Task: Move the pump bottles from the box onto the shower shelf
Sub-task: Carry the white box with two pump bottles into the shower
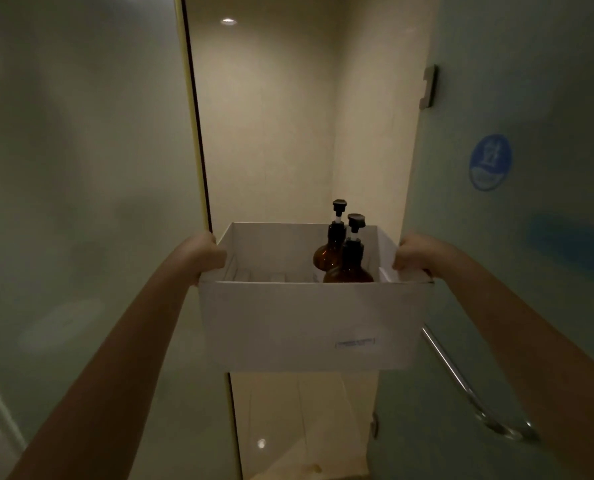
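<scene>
I carry a white open-topped box (309,323) at chest height in front of a shower opening. My left hand (202,252) grips its left rim and my right hand (415,252) grips its right rim. Two amber pump bottles with black pumps stand upright in the box's right half: the nearer bottle (351,263) in front, the farther bottle (333,249) just behind it to the left. The left half of the box holds nothing visible. No shower shelf is in view.
A frosted glass panel (81,202) fills the left. A frosted glass door (517,271) with a blue round sticker (490,162), a hinge (428,86) and a metal handle bar (468,389) stands on the right. Beige tiled walls (264,116) and floor (299,427) lie beyond.
</scene>
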A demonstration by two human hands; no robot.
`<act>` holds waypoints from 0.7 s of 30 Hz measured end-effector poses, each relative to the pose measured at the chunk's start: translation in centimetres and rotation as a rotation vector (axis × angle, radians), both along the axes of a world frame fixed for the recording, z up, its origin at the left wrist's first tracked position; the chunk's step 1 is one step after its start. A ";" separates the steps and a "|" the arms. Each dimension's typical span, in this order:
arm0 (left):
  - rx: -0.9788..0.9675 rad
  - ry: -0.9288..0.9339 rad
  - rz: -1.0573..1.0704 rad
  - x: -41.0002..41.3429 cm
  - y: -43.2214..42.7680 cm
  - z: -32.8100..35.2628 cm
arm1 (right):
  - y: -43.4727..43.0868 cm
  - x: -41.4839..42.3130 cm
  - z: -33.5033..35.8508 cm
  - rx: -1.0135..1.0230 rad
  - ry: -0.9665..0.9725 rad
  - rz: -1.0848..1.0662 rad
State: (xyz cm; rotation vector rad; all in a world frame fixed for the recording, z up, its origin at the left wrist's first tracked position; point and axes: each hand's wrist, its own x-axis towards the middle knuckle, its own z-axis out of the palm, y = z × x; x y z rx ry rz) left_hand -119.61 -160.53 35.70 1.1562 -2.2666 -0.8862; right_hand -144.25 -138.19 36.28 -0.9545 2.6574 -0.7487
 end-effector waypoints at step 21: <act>-0.086 -0.033 -0.072 -26.5 -23.9 0.5 | -22.3 -23.7 -0.4 0.002 -0.011 -0.159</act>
